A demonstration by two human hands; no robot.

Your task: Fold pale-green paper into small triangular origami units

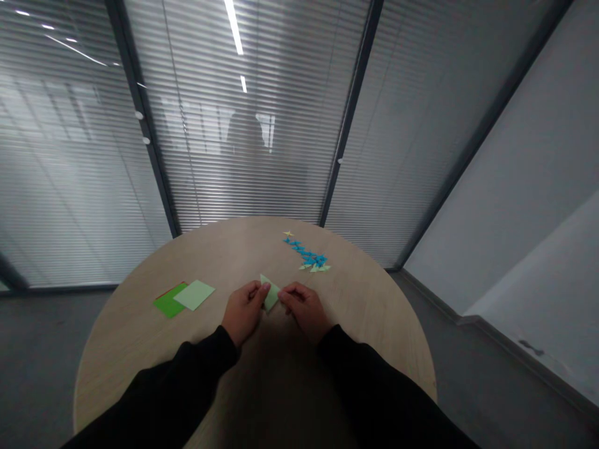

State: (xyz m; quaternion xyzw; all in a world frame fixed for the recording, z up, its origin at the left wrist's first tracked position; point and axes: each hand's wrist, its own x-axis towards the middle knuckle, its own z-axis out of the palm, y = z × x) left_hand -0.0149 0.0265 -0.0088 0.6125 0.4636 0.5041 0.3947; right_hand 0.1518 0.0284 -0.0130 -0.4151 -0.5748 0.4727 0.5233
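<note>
Listing the head view: one pale green folded paper triangle [270, 294], at the centre of the near half of a round pale wood table [374, 324]. Handling, as judged: very light, thin and soft, likely to bend or crease under firm pressure; best taken by its folded edges between thumb and fingertips.

Item position: between the two hands, pinched from either side. Left hand [242, 312] grips its left side, with the thumb on top; right hand [303, 310] presses its fingertips against the right side. The hands stand close together, parted only by the paper. Whether the lower tip touches the table cannot be told.

Also on the table, left of the left hand: a pale green square paper sheet [194, 294] overlapping a darker green paper sheet [166, 304]. Farther off, beyond the right hand: a loose trail of small blue folded paper pieces [304, 252], with small pale green paper triangles [314, 267] at its near end.
</note>
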